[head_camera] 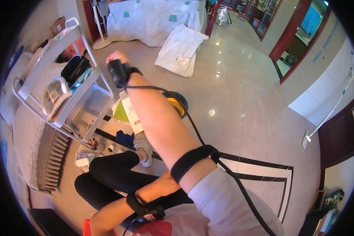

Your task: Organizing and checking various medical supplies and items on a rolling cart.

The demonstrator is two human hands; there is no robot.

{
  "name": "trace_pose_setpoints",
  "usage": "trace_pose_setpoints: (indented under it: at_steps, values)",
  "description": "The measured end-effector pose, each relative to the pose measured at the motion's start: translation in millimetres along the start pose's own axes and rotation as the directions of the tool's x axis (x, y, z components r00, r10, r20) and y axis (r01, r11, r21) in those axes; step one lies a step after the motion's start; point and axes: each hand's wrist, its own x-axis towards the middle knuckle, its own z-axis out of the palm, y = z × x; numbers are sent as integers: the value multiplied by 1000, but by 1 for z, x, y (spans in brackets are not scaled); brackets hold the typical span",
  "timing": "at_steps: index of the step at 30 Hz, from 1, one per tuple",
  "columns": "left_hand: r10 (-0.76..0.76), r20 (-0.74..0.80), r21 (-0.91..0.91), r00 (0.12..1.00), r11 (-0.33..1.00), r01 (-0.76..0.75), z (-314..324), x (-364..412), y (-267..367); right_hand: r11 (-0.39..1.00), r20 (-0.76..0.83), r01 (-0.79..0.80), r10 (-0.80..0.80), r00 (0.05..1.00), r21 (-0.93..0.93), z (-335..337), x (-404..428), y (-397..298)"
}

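Observation:
My right arm stretches forward across the view, with a black device strapped at its wrist and a black band near the elbow. My right hand [118, 56] is raised past the device, its fingers curled; whether it holds anything cannot be told. My left hand [164, 184] lies over my lap and reaches under the right forearm near the black elbow band [191, 160]; its fingers are hidden there. Another black device [153, 213] is strapped to the left wrist. A black cable [196, 126] runs from the right wrist along the arm.
A white tiered cart [76, 103] with a garment steamer or iron [54, 96] and a black pouch [74, 69] stands at left, beside a covered sofa [32, 132]. White and green boxes [121, 112], a dark basin [183, 100] and a pen cup [96, 145] are on the floor. A mop [330, 113] leans at right.

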Motion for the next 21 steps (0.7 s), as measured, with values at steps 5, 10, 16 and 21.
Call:
trace_pose_setpoints:
  at_steps: [5,10,16,21]
  values:
    - [114,113,-780,987,626,17,-23,15,-11,357,260,350,-276,925,-866,135,-17,88]
    - [-108,335,-589,936,751,298,13,60,-20,768,-52,219,-311,949,-601,139,18,45]
    - [-155,163,-693,974,685,225,11,11,4,649,258,339,-220,941,-681,207,-29,60]
    - [-151,102,-759,983,628,176,17,1,16,545,442,459,-173,880,-701,212,-53,31]
